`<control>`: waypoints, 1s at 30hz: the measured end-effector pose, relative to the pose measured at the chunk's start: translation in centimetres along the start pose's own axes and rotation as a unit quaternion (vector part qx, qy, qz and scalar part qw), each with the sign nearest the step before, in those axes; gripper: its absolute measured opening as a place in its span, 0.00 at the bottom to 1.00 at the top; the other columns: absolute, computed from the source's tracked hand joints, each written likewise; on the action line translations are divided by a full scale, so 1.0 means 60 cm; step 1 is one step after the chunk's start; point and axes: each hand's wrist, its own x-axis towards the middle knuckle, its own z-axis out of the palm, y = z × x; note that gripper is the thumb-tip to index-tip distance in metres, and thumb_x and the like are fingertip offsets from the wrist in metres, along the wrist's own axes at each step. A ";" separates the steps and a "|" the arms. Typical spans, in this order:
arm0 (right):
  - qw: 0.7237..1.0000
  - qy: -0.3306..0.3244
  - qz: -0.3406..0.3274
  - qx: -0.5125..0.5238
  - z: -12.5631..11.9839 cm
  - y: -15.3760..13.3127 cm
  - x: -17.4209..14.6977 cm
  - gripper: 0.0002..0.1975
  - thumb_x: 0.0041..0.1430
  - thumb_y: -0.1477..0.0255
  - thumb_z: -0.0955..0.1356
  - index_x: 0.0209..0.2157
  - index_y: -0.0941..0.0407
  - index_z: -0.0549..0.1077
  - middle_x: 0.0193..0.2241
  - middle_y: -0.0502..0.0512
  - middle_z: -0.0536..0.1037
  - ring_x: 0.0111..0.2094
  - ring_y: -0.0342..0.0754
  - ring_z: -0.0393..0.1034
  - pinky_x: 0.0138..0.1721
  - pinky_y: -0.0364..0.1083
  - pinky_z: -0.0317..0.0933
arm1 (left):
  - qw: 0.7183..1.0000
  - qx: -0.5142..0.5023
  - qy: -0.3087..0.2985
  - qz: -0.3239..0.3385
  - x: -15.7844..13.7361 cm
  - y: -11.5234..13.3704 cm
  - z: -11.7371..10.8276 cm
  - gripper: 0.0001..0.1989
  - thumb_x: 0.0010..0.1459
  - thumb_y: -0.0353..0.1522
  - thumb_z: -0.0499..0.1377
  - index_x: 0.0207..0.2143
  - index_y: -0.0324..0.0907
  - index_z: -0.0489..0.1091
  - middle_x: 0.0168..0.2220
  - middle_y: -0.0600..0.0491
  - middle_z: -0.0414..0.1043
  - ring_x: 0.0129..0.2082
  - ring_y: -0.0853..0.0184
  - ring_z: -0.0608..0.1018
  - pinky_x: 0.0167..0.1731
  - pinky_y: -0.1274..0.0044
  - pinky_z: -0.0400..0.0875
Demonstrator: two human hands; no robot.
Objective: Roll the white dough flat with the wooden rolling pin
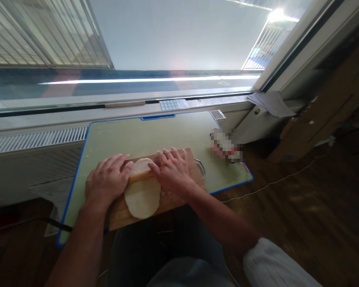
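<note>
A flat oval of pale dough [143,201] lies on a wooden cutting board [179,198] with a metal ring handle at its right end. Across the dough's upper part rests a thin wooden rolling pin [139,175], its middle showing between my hands. My left hand [108,177] presses on its left end, fingers pointing forward and thumb along the dough side. On the right end lies my right hand [172,168], fingers bent over the pin and thumb toward the middle. Both ends of the pin are hidden under the hands.
The board sits on a pale green table [131,133] with a blue rim. A blurred-out object [226,146] stands at the table's right side. Beyond are a radiator [38,139], a windowsill with a printed card [169,104], and papers [271,103]. A white cable [269,184] crosses the floor.
</note>
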 end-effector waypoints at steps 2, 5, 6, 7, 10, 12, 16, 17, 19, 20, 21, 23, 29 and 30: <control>1.000 -0.002 0.002 -0.004 -0.001 -0.001 0.001 0.30 0.78 0.48 0.59 0.66 0.54 0.72 0.67 0.62 0.75 0.70 0.65 0.60 0.72 0.68 0.45 | 1.000 -0.001 0.005 0.001 0.001 0.000 0.000 0.33 0.73 0.49 0.42 0.65 0.45 0.75 0.66 0.47 0.75 0.66 0.49 0.74 0.70 0.57 0.64; 1.000 0.000 0.002 -0.006 -0.002 -0.003 0.000 0.30 0.79 0.49 0.59 0.66 0.55 0.72 0.66 0.62 0.75 0.70 0.65 0.61 0.72 0.69 0.46 | 1.000 -0.002 0.013 0.005 0.001 0.001 0.001 0.32 0.73 0.49 0.43 0.65 0.45 0.75 0.66 0.47 0.76 0.65 0.49 0.74 0.70 0.58 0.64; 1.000 0.000 0.003 -0.005 -0.002 -0.003 -0.001 0.31 0.79 0.49 0.59 0.66 0.55 0.72 0.67 0.62 0.75 0.70 0.65 0.60 0.72 0.69 0.46 | 1.000 -0.002 0.015 0.007 0.001 0.001 0.001 0.32 0.73 0.49 0.43 0.64 0.45 0.75 0.66 0.47 0.76 0.65 0.50 0.74 0.70 0.58 0.64; 1.000 0.001 0.004 -0.004 -0.002 -0.003 -0.003 0.31 0.78 0.49 0.59 0.67 0.56 0.72 0.67 0.62 0.75 0.71 0.66 0.60 0.73 0.68 0.46 | 1.000 -0.002 0.015 0.009 -0.001 0.001 0.001 0.32 0.73 0.49 0.43 0.64 0.45 0.75 0.66 0.47 0.76 0.65 0.50 0.74 0.70 0.58 0.64; 1.000 0.001 0.011 0.001 -0.001 -0.004 -0.010 0.31 0.78 0.49 0.60 0.68 0.56 0.71 0.69 0.62 0.73 0.72 0.65 0.58 0.73 0.68 0.45 | 1.000 0.001 0.014 0.022 -0.007 0.002 0.000 0.31 0.74 0.48 0.43 0.64 0.44 0.76 0.65 0.46 0.76 0.65 0.50 0.74 0.69 0.59 0.65; 1.000 0.004 0.015 0.004 0.000 -0.004 -0.016 0.32 0.78 0.49 0.60 0.68 0.56 0.71 0.69 0.62 0.72 0.73 0.65 0.57 0.74 0.69 0.44 | 0.999 0.005 0.015 0.030 -0.012 0.004 -0.001 0.31 0.74 0.48 0.44 0.64 0.43 0.76 0.65 0.45 0.76 0.65 0.49 0.75 0.69 0.58 0.65; 1.000 0.012 0.020 0.018 0.002 -0.005 -0.033 0.32 0.77 0.49 0.61 0.69 0.55 0.70 0.71 0.62 0.70 0.74 0.63 0.56 0.75 0.70 0.41 | 0.999 0.014 0.031 0.031 -0.027 0.013 -0.005 0.32 0.74 0.47 0.44 0.64 0.41 0.76 0.65 0.43 0.76 0.65 0.48 0.75 0.67 0.58 0.66; 0.999 0.012 0.022 0.023 0.002 -0.005 -0.038 0.32 0.77 0.49 0.61 0.69 0.55 0.71 0.71 0.61 0.70 0.75 0.63 0.55 0.75 0.70 0.41 | 0.999 0.016 0.037 0.030 -0.031 0.015 -0.007 0.31 0.74 0.47 0.44 0.63 0.41 0.76 0.65 0.43 0.76 0.65 0.48 0.75 0.67 0.58 0.67; 0.999 0.010 0.027 0.030 0.004 -0.006 -0.048 0.32 0.77 0.49 0.61 0.69 0.54 0.71 0.72 0.60 0.69 0.76 0.63 0.53 0.76 0.71 0.39 | 0.998 0.020 0.050 0.029 -0.040 0.020 -0.009 0.31 0.74 0.47 0.45 0.63 0.41 0.77 0.65 0.42 0.76 0.64 0.47 0.76 0.65 0.57 0.68; 0.999 0.008 0.030 0.032 0.005 -0.007 -0.054 0.32 0.77 0.48 0.61 0.69 0.54 0.71 0.72 0.60 0.69 0.76 0.63 0.52 0.76 0.72 0.39 | 0.998 0.021 0.054 0.030 -0.045 0.023 -0.009 0.31 0.74 0.47 0.45 0.63 0.42 0.77 0.65 0.42 0.76 0.64 0.47 0.76 0.64 0.56 0.68; 0.999 0.008 0.033 0.033 0.006 -0.007 -0.060 0.32 0.77 0.49 0.61 0.70 0.54 0.71 0.73 0.59 0.68 0.77 0.64 0.52 0.76 0.72 0.38 | 0.998 0.021 0.059 0.031 -0.050 0.024 -0.010 0.31 0.74 0.47 0.45 0.63 0.42 0.77 0.66 0.42 0.76 0.64 0.47 0.76 0.64 0.56 0.68; 0.999 0.011 0.038 0.033 0.009 -0.008 -0.072 0.32 0.77 0.49 0.61 0.71 0.54 0.69 0.73 0.59 0.67 0.77 0.64 0.52 0.76 0.72 0.37 | 0.997 0.018 0.064 0.034 -0.060 0.027 -0.010 0.30 0.75 0.46 0.44 0.64 0.42 0.76 0.67 0.42 0.75 0.65 0.47 0.75 0.64 0.55 0.68; 0.998 0.032 0.046 0.028 0.020 -0.012 -0.101 0.34 0.77 0.48 0.62 0.73 0.53 0.66 0.75 0.61 0.64 0.77 0.62 0.50 0.77 0.71 0.33 | 0.998 -0.004 0.060 0.029 -0.087 0.031 -0.012 0.31 0.75 0.46 0.44 0.66 0.42 0.74 0.71 0.42 0.69 0.70 0.47 0.71 0.67 0.54 0.64; 0.998 0.032 0.048 0.030 0.021 -0.012 -0.105 0.34 0.77 0.48 0.62 0.73 0.53 0.66 0.75 0.61 0.64 0.77 0.62 0.50 0.77 0.71 0.34 | 0.998 -0.007 0.057 0.026 -0.091 0.033 -0.013 0.31 0.75 0.46 0.44 0.66 0.41 0.74 0.71 0.41 0.69 0.70 0.47 0.71 0.67 0.53 0.64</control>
